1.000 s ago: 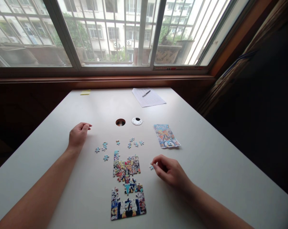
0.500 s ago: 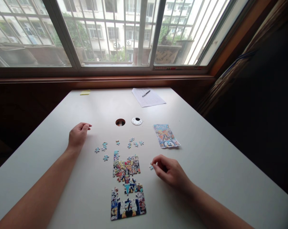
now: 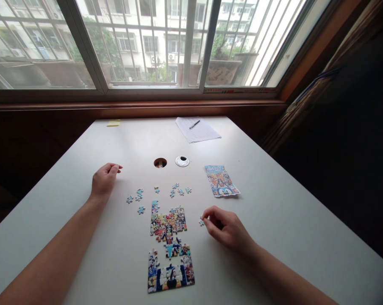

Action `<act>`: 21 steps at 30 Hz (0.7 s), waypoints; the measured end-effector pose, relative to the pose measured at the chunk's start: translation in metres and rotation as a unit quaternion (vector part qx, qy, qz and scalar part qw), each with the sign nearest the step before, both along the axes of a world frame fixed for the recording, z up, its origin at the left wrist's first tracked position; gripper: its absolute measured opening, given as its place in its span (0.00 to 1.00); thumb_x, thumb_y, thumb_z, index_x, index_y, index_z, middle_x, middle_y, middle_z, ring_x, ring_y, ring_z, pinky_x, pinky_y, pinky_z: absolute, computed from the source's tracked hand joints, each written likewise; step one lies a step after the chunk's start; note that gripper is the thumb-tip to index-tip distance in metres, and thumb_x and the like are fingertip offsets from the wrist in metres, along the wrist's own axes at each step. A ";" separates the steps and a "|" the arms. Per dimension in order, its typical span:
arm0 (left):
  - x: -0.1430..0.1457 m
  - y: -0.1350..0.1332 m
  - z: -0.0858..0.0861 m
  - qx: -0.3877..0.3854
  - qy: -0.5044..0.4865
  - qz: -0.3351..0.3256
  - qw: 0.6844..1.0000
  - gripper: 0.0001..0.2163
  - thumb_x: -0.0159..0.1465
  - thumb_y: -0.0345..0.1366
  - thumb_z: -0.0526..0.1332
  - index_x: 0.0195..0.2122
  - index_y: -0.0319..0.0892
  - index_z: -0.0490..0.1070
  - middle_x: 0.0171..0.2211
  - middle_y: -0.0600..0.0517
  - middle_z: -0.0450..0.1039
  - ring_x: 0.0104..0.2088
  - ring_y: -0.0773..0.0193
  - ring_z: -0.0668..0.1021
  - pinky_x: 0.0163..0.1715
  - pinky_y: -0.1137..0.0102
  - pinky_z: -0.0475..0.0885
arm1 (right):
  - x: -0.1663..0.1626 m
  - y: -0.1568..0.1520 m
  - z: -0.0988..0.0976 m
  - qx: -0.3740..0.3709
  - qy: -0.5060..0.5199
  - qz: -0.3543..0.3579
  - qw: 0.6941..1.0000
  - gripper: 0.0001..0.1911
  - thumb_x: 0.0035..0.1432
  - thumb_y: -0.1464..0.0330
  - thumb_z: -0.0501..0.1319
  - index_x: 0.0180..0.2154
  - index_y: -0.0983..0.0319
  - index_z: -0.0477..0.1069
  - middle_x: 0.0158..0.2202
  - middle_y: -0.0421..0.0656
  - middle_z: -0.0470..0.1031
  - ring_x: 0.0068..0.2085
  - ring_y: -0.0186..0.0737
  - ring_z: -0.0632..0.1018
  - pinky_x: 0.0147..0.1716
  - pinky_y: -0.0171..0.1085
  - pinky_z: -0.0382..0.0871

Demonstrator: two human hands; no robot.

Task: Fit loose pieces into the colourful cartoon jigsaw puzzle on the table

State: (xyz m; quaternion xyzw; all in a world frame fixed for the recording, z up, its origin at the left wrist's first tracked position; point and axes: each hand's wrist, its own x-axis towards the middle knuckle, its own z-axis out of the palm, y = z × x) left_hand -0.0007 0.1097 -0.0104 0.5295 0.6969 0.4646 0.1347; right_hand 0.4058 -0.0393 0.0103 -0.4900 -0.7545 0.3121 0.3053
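My right hand [image 3: 228,226] is to the right of the puzzle, thumb and index finger pinched on a small light-blue puzzle piece [image 3: 201,221], partly hidden by the fingertips. My left hand [image 3: 105,180] rests on the table with fingers curled in, and no object shows in it. Between the hands lies a partly joined jigsaw puzzle: an upper section [image 3: 168,220] of many small coloured figures and a lower section [image 3: 171,277] with a dark-blue and white face. A narrow middle section [image 3: 173,249] lies between them, with gaps at its sides.
Loose puzzle pieces lie above the puzzle, one group [image 3: 139,195] at left, another [image 3: 180,189] at right. A picture sheet [image 3: 221,181] is at right. Farther back are a round cable hole [image 3: 160,163], its cover [image 3: 182,161], paper [image 3: 201,131] with a pen, and a yellow note [image 3: 113,123].
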 end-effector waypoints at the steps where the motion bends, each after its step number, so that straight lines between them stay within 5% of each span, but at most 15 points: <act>1: 0.000 0.000 0.000 -0.001 0.000 0.001 1.000 0.13 0.62 0.44 0.57 0.34 0.44 0.79 0.31 0.52 0.79 0.37 0.58 0.80 0.38 0.69 0.71 | 0.000 0.000 0.000 0.001 -0.001 0.000 1.000 0.05 0.63 0.68 0.57 0.36 0.60 0.71 0.22 0.34 0.64 0.24 0.31 0.65 0.26 0.32 0.60; 21: 0.001 -0.002 0.003 -0.005 0.004 0.002 1.000 0.13 0.62 0.43 0.57 0.34 0.45 0.80 0.31 0.52 0.79 0.36 0.58 0.80 0.37 0.69 0.71 | 0.001 -0.001 0.001 -0.001 -0.002 0.004 1.000 0.05 0.63 0.68 0.57 0.36 0.60 0.71 0.22 0.35 0.64 0.23 0.32 0.65 0.26 0.32 0.60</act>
